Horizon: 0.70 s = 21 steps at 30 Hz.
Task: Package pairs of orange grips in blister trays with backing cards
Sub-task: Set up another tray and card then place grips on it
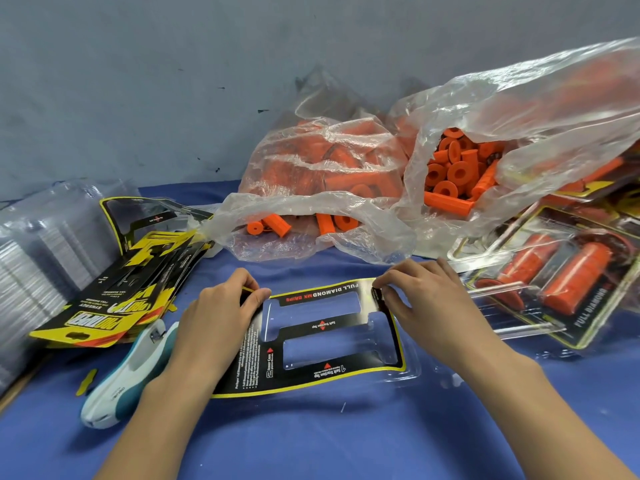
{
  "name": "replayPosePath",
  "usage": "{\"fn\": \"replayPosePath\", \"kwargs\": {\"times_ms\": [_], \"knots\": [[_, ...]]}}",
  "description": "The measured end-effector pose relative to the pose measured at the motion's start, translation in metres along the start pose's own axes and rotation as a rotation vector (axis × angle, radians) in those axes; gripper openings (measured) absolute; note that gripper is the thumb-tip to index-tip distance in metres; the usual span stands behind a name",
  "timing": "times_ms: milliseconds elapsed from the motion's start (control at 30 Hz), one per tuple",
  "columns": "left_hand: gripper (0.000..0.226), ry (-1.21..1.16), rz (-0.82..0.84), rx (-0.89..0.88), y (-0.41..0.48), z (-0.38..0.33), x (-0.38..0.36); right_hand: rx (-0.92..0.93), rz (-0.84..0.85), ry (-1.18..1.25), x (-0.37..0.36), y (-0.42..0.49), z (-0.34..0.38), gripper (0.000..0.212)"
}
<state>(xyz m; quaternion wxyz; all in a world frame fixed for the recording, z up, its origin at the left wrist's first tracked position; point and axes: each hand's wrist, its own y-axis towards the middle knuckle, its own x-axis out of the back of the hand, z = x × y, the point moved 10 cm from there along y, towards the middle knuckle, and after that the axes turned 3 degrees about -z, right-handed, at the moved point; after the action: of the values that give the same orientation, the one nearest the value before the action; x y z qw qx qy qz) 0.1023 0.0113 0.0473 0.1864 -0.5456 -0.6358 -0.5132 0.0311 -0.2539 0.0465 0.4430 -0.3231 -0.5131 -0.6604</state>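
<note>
The card (311,341) lies on an empty tray (412,372) mid-counter, no grips seated in it yet; finished packs (554,282) sit toward the right edge, loose grips (450,174) in bags at the back. Left hand (221,313) and right hand (426,299) fingers pinch the card's far corners.

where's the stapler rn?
Head view, lower left: the white-and-teal stapler lies on the blue cloth, just outside the left hand and forearm, below the stack of yellow-and-black backing cards.
</note>
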Motion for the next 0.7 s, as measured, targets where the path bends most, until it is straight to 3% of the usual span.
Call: {"fn": "replayPosePath", "kwargs": {"times_ms": [700], "knots": [[0.026,0.1,-0.002,0.017,-0.0065,-0.0066,-0.0058,0.013,0.032,-0.049,-0.0052,-0.0007,-0.0008,0.028]]}}
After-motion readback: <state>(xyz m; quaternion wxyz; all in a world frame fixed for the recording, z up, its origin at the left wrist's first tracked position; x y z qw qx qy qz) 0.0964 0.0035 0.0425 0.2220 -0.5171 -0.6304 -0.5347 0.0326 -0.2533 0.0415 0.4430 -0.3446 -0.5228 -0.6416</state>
